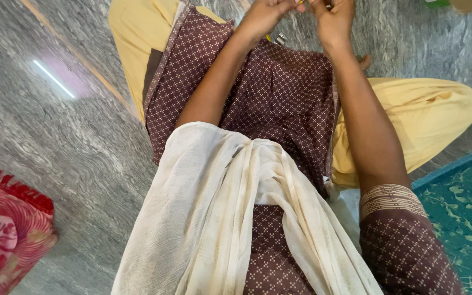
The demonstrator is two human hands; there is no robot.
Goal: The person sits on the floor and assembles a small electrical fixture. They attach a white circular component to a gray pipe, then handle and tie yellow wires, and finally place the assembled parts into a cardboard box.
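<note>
I sit cross-legged on a polished grey stone floor [72, 142]. Both hands are raised at the top edge of the view, close together over my lap. My left hand [266, 15] has its fingers pinched toward the right hand, with a small yellowish thing just showing at the fingertips. My right hand [333, 19] is curled, fingers closed near the same spot. What they pinch is cut off by the frame edge. A small metallic object [280, 39] lies on my brown patterned dress [279, 98] just below the hands.
A cream scarf [230, 218] drapes down my front. Yellow trousers [427, 114] cover my folded knees. A red patterned cloth [6, 229] lies at the lower left, and a teal leaf-patterned mat [465, 207] at the lower right.
</note>
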